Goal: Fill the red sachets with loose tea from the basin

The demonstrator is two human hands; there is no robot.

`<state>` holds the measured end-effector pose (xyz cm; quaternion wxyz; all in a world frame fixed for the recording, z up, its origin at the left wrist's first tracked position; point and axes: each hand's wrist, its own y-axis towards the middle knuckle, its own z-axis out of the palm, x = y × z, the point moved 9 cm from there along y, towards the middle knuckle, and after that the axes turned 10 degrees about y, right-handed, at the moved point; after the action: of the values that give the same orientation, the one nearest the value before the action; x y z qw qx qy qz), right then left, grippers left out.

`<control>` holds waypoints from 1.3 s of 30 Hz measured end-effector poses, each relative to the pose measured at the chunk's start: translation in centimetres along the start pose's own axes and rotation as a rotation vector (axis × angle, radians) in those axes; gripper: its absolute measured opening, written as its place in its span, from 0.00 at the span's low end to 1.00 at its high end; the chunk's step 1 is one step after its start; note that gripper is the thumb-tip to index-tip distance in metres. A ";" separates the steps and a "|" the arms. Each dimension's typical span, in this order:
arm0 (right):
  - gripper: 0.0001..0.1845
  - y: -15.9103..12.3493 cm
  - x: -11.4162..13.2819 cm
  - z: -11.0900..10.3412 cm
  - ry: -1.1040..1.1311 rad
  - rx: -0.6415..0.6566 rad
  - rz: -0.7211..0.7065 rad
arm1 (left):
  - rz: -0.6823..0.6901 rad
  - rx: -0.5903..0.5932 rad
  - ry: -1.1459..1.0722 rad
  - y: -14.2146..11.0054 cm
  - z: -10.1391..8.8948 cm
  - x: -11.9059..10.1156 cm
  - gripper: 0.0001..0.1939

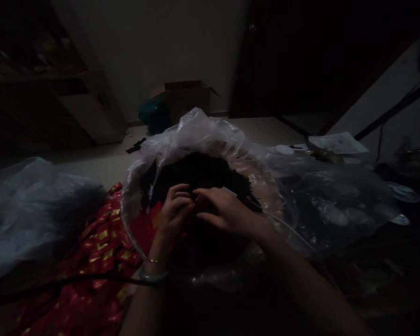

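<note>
Both my hands meet at the mouth of a big clear plastic bag (210, 135) that holds a heap of small dark pieces (199, 170). My left hand (173, 210) has its fingers curled in a pinch at the front of the heap; what they hold is too dark to name. My right hand (224, 210) lies over the heap with fingers bent together, touching the left fingertips; a small white strip (229, 190) shows just behind it. A pale bangle and a thin gold bracelet (153, 268) sit on my left wrist.
Red and gold wrappers (101, 252) lie spread at the lower left, with a dark cord across them. A bulky translucent bag (31, 210) sits left, another clear bag (332, 210) right. Behind are a cardboard box (185, 98), a teal bag (154, 116), papers (338, 142) and a shelf (91, 107).
</note>
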<state>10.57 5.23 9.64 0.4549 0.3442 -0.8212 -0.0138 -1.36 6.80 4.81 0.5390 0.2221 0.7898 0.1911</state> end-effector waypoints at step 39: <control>0.12 0.1 -4.2 -0.1 -0.159 0.084 0.203 | -0.638 0.519 -0.447 -3.1 7.0 1.0 0.18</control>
<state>12.02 7.75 6.62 0.3729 0.2757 -0.8851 0.0394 4.45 5.21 -0.11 0.6543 0.1316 0.7047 -0.2406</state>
